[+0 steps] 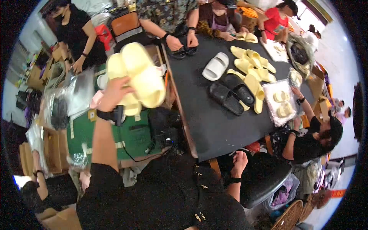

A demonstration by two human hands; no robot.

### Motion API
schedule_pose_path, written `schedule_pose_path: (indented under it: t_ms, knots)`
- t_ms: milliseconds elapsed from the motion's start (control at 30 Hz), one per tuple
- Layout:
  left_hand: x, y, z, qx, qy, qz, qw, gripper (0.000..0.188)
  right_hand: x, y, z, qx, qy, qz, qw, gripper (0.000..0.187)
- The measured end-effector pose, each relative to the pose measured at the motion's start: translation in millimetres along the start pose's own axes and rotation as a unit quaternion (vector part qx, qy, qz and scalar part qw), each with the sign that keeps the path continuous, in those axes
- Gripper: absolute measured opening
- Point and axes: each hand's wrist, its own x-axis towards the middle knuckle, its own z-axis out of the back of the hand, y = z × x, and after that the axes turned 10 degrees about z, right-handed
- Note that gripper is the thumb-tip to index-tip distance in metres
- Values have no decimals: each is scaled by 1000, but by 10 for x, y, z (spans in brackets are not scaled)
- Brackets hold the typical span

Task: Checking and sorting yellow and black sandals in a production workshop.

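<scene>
My left hand, raised over the green-topped table, is closed on pale yellow slippers. They are held together upright and slightly blurred, and I cannot tell exactly how many there are. A dark band circles that wrist. My right hand hangs beyond the black table's near edge, fingers curled, with nothing visible in it. On the black table lie a white slipper, a pair of black slippers and several pale yellow slippers. A bagged yellow pair sits at the table's right side.
Clear plastic bags and a dark cable lie on the green table. Across the black table, a co-worker's hands handle a dark slipper. Other people work around the edges. A black stool stands near my right arm.
</scene>
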Motion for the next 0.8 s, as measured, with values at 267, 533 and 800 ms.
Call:
schedule_pose_path:
  t_ms: [267, 533, 800]
  knots:
    - [-1728, 2266, 607, 432, -89, 266, 857, 54, 599, 132, -535, -86, 84, 103, 987, 23]
    - [-2294, 1662, -408, 45, -38, 286, 956, 32, 1976, -13, -1660, -131, 298, 213, 922, 27]
    - [-2076, 973, -456, -31, 7, 232, 972, 26, 1809, -323, -2048, 93, 271, -69, 956, 27]
